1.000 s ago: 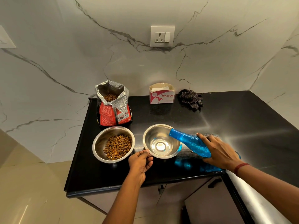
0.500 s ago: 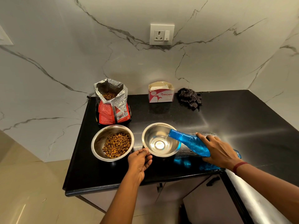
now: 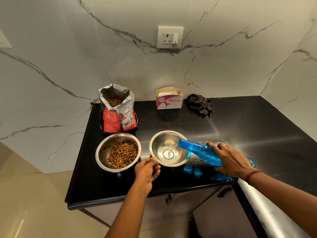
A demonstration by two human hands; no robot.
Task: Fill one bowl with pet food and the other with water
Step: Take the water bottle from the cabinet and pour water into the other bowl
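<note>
Table (image 3: pixel 257 134), black. Water bowl (image 3: pixel 159 140), near front edge: shallow water, with a stream entering from the tilted bottle (image 3: pixel 197 150) at 3 o'clock. Right hand (image 3: pixel 231 160) fingers wrap round the bottle. Left hand (image 3: pixel 147 170) fingers pinch the rim at 7. Kibble bowl (image 3: pixel 106 146) just beside at 9. Bag (image 3: pixel 118 117) at 11, box (image 3: pixel 169 101) at 12, cloth (image 3: pixel 199 104) at 1, all well apart.

tilted blue bottle (image 3: pixel 197 151) in right hand (image 3: pixel 231 160), thin stream (image 3: pixel 172 149) into water bowl (image 3: pixel 164 138)
</note>
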